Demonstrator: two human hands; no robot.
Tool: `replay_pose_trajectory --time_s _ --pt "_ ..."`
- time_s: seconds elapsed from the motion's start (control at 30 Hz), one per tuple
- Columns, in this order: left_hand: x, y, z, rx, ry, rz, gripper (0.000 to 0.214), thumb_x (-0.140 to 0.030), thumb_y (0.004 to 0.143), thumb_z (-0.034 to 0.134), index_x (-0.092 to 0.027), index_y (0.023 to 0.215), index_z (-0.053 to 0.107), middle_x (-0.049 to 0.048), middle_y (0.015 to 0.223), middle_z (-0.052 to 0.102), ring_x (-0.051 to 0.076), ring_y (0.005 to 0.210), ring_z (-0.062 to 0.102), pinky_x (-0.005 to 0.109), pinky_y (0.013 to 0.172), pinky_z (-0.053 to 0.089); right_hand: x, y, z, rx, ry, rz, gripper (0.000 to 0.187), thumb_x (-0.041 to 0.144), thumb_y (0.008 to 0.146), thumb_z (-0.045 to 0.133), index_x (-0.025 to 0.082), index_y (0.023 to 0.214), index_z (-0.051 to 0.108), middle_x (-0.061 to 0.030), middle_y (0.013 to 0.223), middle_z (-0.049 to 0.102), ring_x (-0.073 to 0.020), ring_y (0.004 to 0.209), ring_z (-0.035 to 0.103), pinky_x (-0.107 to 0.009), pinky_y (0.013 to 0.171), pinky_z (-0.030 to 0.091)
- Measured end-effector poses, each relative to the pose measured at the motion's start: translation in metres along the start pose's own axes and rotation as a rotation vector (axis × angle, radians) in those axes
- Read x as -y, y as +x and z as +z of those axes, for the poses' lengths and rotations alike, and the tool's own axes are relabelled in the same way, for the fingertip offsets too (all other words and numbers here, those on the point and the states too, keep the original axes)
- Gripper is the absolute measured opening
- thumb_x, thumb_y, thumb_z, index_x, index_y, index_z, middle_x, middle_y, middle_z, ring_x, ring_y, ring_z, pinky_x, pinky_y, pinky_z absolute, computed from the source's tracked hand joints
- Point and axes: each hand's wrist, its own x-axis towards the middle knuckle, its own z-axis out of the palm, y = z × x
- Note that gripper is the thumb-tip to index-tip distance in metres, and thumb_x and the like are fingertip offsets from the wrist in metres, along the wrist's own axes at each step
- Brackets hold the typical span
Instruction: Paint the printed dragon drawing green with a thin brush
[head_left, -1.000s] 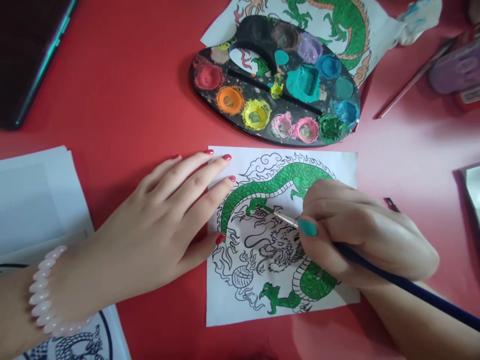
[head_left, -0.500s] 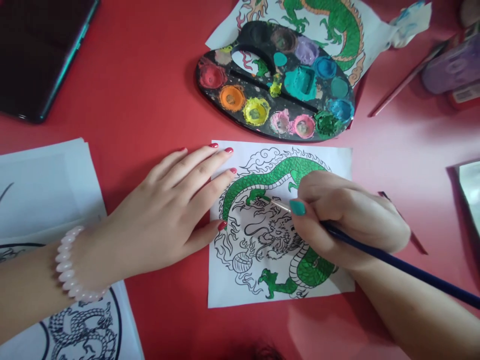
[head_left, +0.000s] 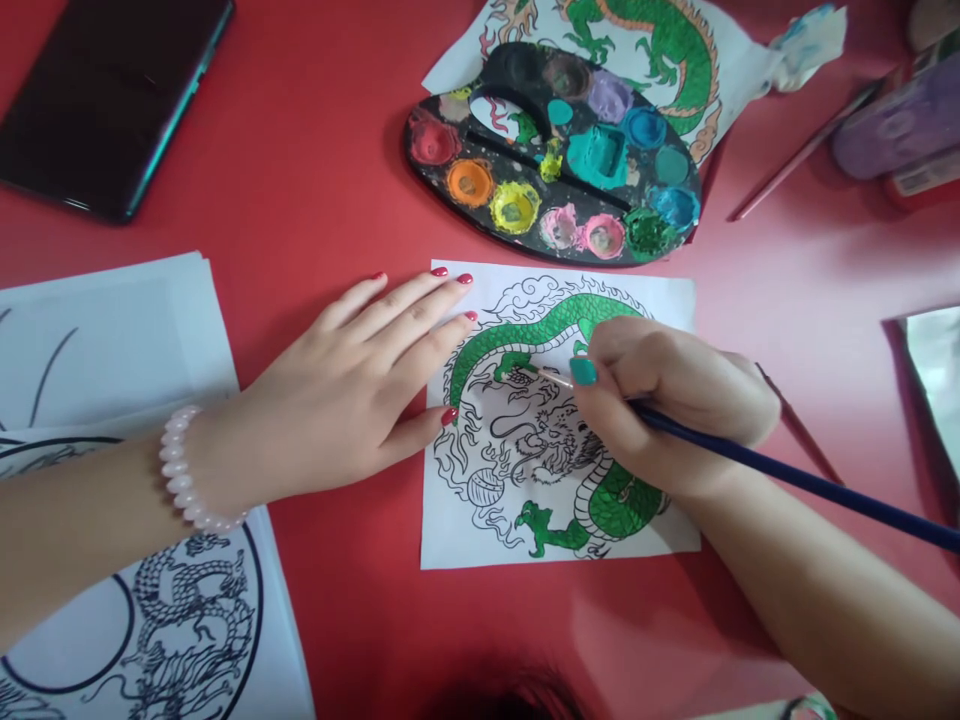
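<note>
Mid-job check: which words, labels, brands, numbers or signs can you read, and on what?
No text is readable.
Pale label on the red container at the right edge: too small and blurred.
Purple rounded container beside it: any marking is too blurred.
White paper sheet with partly green dragon drawing: no lettering visible.

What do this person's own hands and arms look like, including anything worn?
The left hand has glossy red painted nails and wears a bracelet of rounded pale-pink beads. The right hand shows a teal painted thumbnail; its other nails are hidden. Both visible forearms are bare of sleeves.
</note>
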Motion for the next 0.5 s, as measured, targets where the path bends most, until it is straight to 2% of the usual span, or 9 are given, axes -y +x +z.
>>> replay_pose_trajectory --time_s 0.3,0.5 --pt "0.0003 0.0005 -0.0003 0.010 -0.016 -0.010 0.055 -0.036 0.089 0.045 -0.018 0.140 0.034 0.0118 0.151 0.028 0.031 0.139 0.027 0.055 0.113 0.025 0.0003 -0.0009 0.0001 0.001 0.021 0.010 0.034 0.004 0.082 0.051 0.019 0.064 0.026 0.0050 0.055 0.032 -0.0060 0.050 0.033 -0.025 0.049 0.027" --pt "0.0004 0.0014 -0.0005 0.008 0.001 0.004 0.054 -0.032 0.090 0.045 -0.014 0.139 0.035 0.0145 0.150 0.030 0.031 0.139 0.028 0.055 0.112 0.026 -0.0005 0.0004 -0.0012 0.035 0.050 0.000 0.034 0.003 0.080 0.053 0.019 0.064 0.027 0.0051 0.055 0.031 -0.0057 0.050 0.035 -0.025 0.049 0.028"
